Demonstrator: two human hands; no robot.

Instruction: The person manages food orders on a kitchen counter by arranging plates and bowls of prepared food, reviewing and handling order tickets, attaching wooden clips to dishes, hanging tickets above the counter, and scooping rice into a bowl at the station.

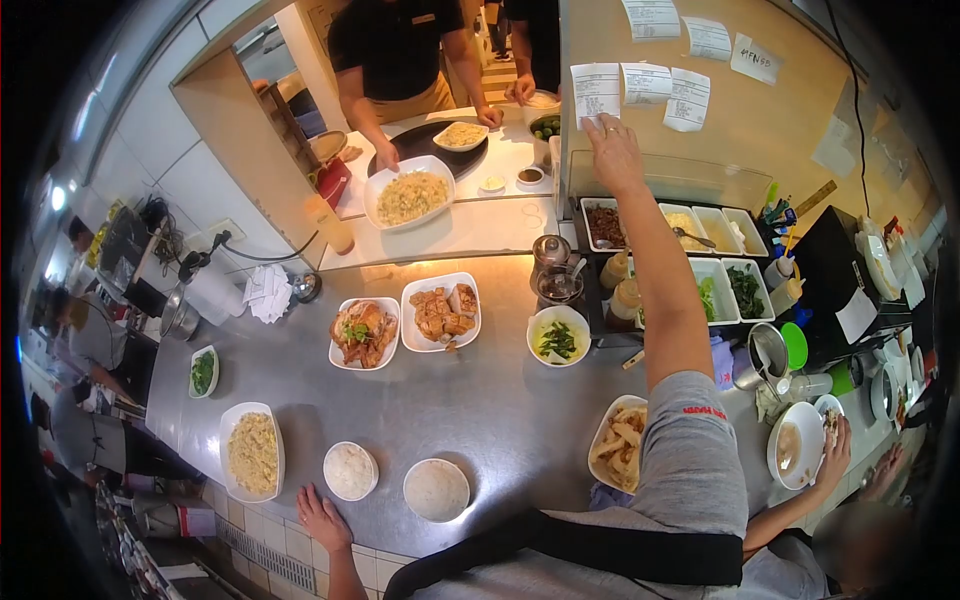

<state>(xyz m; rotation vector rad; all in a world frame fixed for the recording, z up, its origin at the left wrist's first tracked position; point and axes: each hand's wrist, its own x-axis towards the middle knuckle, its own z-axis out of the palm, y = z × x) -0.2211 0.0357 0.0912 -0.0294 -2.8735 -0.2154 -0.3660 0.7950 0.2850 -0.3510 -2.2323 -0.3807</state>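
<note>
From far away, I see the right hand [614,152] touch a paper slip [597,88] on the wall [742,118]; I can't tell if it pinches. The empty left hand [325,520] lies at the table [500,395] edge, fingers spread.

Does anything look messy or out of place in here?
Slightly: white papers lie in a jumbled heap at the back left of the steel counter. On the board, the handwritten note hangs tilted, unlike the straighter slip the right hand touches. No obvious spill shows.

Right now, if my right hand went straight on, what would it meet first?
Likely the lower-left printed slip on the tan wall; your right hand overlaps its lower edge, though actual contact is unclear.
</note>
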